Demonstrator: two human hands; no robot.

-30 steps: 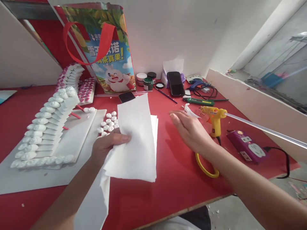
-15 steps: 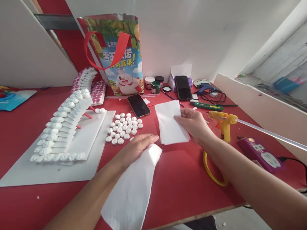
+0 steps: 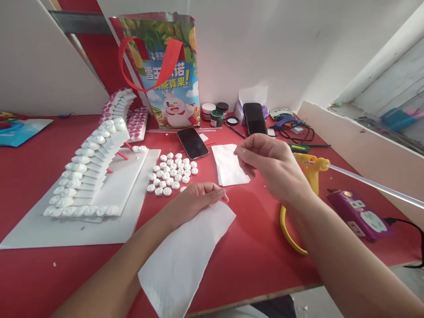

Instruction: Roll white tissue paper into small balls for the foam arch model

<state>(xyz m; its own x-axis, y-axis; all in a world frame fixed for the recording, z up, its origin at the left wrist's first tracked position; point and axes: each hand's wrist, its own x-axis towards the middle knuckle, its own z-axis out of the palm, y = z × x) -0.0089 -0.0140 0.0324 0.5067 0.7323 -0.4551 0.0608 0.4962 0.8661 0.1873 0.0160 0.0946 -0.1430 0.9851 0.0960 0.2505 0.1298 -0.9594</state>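
Note:
My left hand (image 3: 202, 198) pinches the top edge of a long white tissue strip (image 3: 185, 256), which hangs down toward the table's front edge. My right hand (image 3: 265, 161) is raised to the right of it, thumb and forefinger pressed together; whether anything is between them is too small to tell. Beyond my hands a stack of white tissue (image 3: 228, 165) lies on the red table (image 3: 251, 247), its right part hidden by my right hand. Several small white rolled roses (image 3: 172, 172) lie left of the stack.
A curved white structure edged with roses (image 3: 86, 163) stands on a white board (image 3: 29, 229) at left. Behind are a printed bag (image 3: 172, 88), a phone (image 3: 193, 142) and paint jars (image 3: 217, 117). A yellow glue gun (image 3: 311, 170) and purple power strip (image 3: 361, 214) are at right.
The tissue stack has left my right hand and lies flat on the table. My right hand has lifted slightly and come closer. The strip in my left hand is spread wider at its top.

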